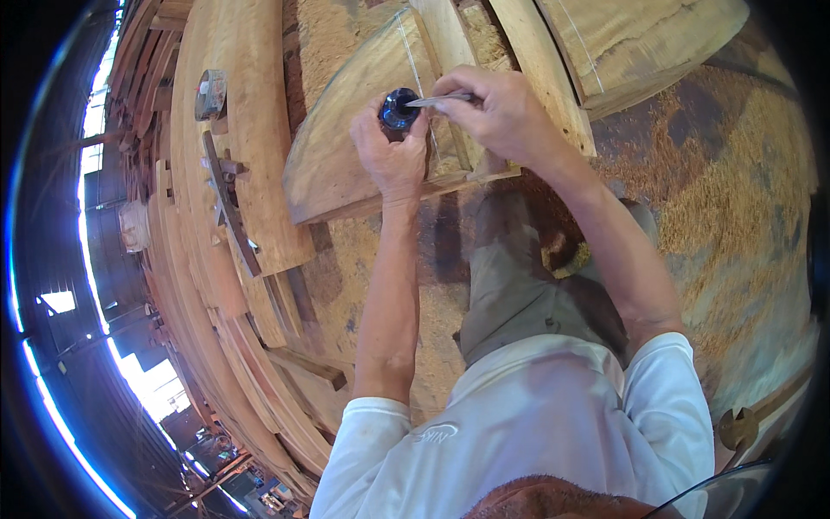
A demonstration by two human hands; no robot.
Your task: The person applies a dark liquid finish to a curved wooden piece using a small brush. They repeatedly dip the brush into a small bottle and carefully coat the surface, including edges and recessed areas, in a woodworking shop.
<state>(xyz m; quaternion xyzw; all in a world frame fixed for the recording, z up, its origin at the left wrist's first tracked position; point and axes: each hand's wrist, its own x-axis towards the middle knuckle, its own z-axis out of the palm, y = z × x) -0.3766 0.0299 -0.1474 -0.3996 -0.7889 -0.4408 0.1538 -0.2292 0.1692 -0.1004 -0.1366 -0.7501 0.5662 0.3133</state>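
My left hand [391, 164] is closed around a small, shiny dark-blue round container [394, 121], which it holds up above the boards. In my right hand [501, 108] a thin, pale pointed stick [426, 101] is pinched, its tip at the container's dark top. Whether the tip is inside or only touches the rim I cannot tell. Below both hands lies a wide, curved-edged wooden board [337, 164] with a white straight line [410, 54] along it.
On thick planks [259, 156] at the left rest a hand plane [228, 203] and a round clear container [210, 95]. Another marked slab [648, 43] lies at the far right. Wood shavings [726, 182] cover the floor. A short wooden batten [307, 368] juts out at the lower left.
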